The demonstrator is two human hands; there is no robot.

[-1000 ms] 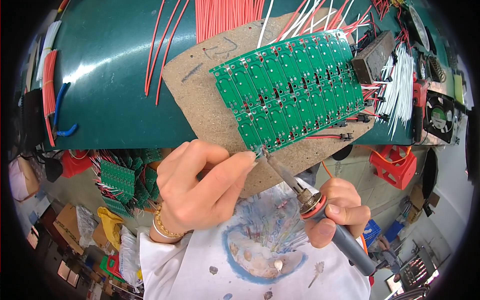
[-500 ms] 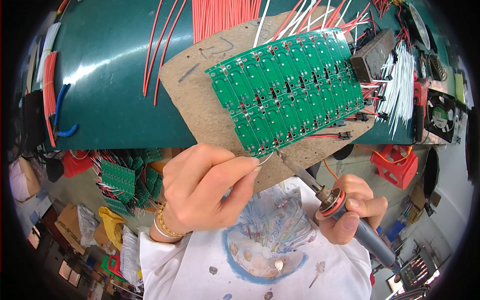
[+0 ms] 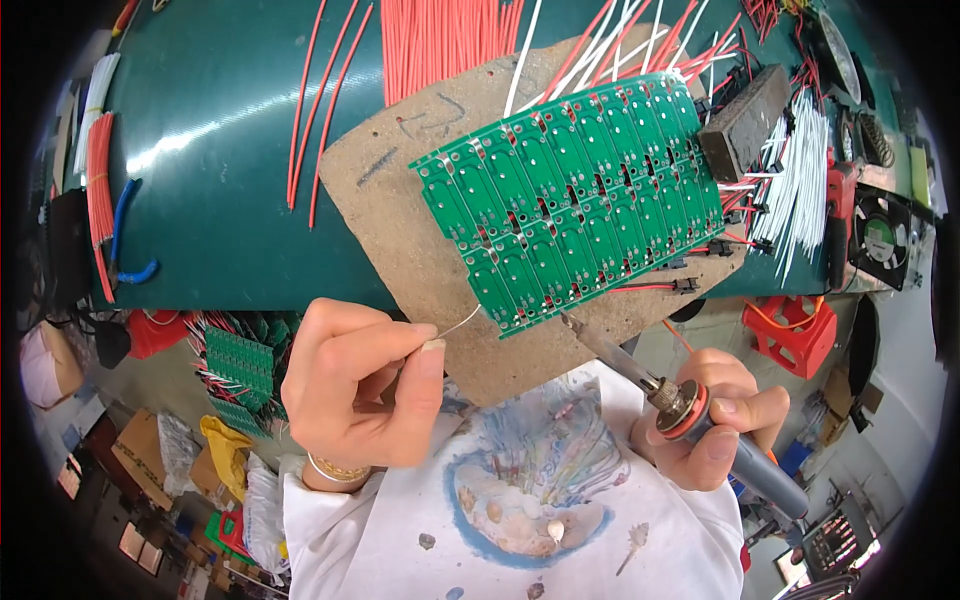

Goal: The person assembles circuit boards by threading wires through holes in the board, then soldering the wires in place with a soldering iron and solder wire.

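A green circuit board panel [image 3: 575,200] lies slanted on a brown fibreboard sheet [image 3: 395,215]. Between thumb and forefinger, my left hand [image 3: 360,385] pinches a thin silvery solder wire [image 3: 461,324], whose free end reaches the panel's lower left corner. My right hand [image 3: 715,420] grips the grey handle of a soldering iron [image 3: 768,482]. The iron's tip is at the panel's near edge, right of the wire; whether it touches cannot be made out. A dark rectangular block [image 3: 743,122] rests against the panel's right end.
Red wires [image 3: 450,45] lie at the table's back, with white wires [image 3: 795,185] to the right. Blue-handled pliers [image 3: 122,225] and a bundle of red wires [image 3: 100,180] sit left. A small fan [image 3: 880,235] stands far right. More green panels [image 3: 238,365] are piled below the table edge.
My left hand has moved left with the solder wire, away from the iron's tip. My right hand and the iron have shifted slightly right and down.
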